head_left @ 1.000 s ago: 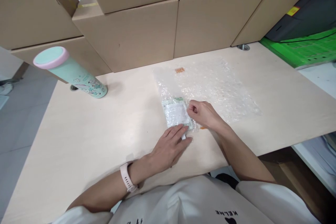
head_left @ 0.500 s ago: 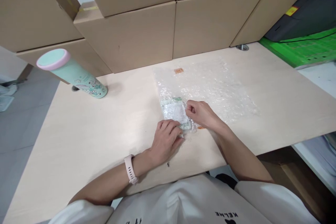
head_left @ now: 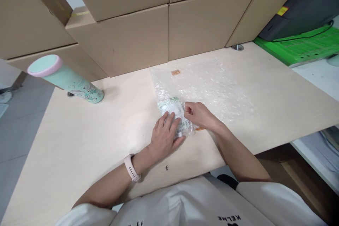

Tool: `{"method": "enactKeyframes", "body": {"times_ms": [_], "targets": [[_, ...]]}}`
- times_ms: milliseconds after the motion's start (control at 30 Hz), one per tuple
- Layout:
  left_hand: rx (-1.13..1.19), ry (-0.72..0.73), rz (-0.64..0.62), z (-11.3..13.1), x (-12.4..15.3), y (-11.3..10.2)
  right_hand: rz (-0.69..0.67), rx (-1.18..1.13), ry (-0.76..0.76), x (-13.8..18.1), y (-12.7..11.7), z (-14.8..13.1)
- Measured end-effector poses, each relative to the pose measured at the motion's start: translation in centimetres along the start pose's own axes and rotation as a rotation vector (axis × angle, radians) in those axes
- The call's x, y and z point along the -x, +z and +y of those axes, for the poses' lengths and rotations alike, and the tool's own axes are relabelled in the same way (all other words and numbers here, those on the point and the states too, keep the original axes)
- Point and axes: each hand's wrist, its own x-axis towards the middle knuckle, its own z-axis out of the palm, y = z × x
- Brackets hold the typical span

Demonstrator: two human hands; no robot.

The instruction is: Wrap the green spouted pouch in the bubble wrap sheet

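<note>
A sheet of clear bubble wrap (head_left: 209, 84) lies on the table, its near left part folded over a flat white-and-green packet (head_left: 172, 106). My left hand (head_left: 163, 135), with a pale pink band on the wrist, rests on the near left side of the wrapped packet, fingers spread and the thumb at its near edge. On the packet's right side, my right hand (head_left: 199, 114) is closed, its curled fingers gripping the bubble wrap. The fingertips of that hand are hidden.
A mint-green tumbler (head_left: 71, 79) with a pink rim stands at the left of the light wooden table (head_left: 116, 130). Stacked cardboard boxes (head_left: 132, 39) line the back edge. To the right are a green plastic crate (head_left: 304, 47) and a dark grey case (head_left: 296, 10).
My left hand has opened out, its fingers moving forward onto the packet and covering more of it. My right hand keeps its closed hold beside the packet. The camera view has shifted slightly.
</note>
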Motion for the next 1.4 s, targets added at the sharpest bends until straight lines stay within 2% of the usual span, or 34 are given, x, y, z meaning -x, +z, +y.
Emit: {"method": "enactKeyframes", "body": {"times_ms": [100,200,300,433,533,633,767,900,967,1067,1133,1200,1233,1267,1333,1400], "targets": [[0.057,-0.012,0.021,0.0,0.2,0.1,0.002,0.056,0.028,0.1,0.0,-0.2],[0.214,-0.017,0.060,-0.4,0.5,0.0,0.085,0.164,0.063,0.4,0.2,-0.6],[0.448,-0.190,0.181,-0.7,0.5,-0.6,0.111,0.232,-0.016,0.6,0.5,-0.8],[0.995,-0.510,0.252,-0.2,0.2,-1.5,0.027,0.217,-0.069,0.5,0.8,-0.6],[1.187,-0.544,0.357,0.6,0.1,-1.9,-0.014,0.112,-0.075,0.6,0.6,-0.6],[1.153,-0.387,0.428,1.4,0.3,-2.0,-0.049,-0.050,-0.128,0.8,0.2,-0.8],[0.843,-0.135,0.298,1.5,0.2,-1.9,-0.097,-0.202,-0.161,0.9,0.0,-0.9],[0.471,0.129,0.156,1.2,-1.4,-1.2,-0.165,-0.071,-0.055,0.5,-0.8,-0.1],[0.314,0.189,0.097,1.3,-2.7,-0.5,-0.160,0.039,-0.013,0.4,-1.5,0.7],[0.138,0.193,0.015,1.6,-4.5,0.9,-0.037,0.172,0.047,0.3,-2.9,2.3],[0.079,0.178,-0.018,2.0,-5.2,1.7,0.134,0.204,0.164,0.5,-3.8,3.2],[0.069,0.170,-0.032,2.3,-5.5,2.3,0.299,0.116,0.227,0.7,-4.4,3.7],[0.084,0.169,-0.034,2.4,-5.5,2.3,0.329,0.030,0.210,0.8,-4.6,3.8],[0.115,0.170,-0.036,2.5,-5.4,2.3,0.311,-0.063,0.164,0.9,-4.7,3.7],[0.229,0.147,-0.015,2.4,-5.2,1.8,0.186,-0.173,0.043,1.1,-4.5,3.2],[0.363,0.027,0.068,2.2,-4.9,1.1,0.092,-0.130,-0.031,1.2,-4.1,2.6]]}}
